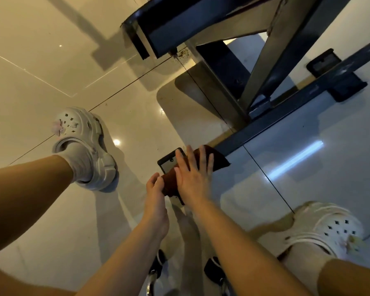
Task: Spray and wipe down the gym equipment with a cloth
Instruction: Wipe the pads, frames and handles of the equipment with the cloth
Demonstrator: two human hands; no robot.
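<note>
With your right hand [192,178] pressing flat and your left hand [155,184] pinching the cloth [217,160], wipe along the frame's base bar [286,110] next.

No readable text anywhere.

The dark metal frame of the gym bench [276,116], the white perforated clogs [83,146] and the brown cloth [214,161] carry no legible lettering, brand or number.

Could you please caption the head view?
Right hand presses brown cloth onto bench foot; left hand pinches its edge.
</note>
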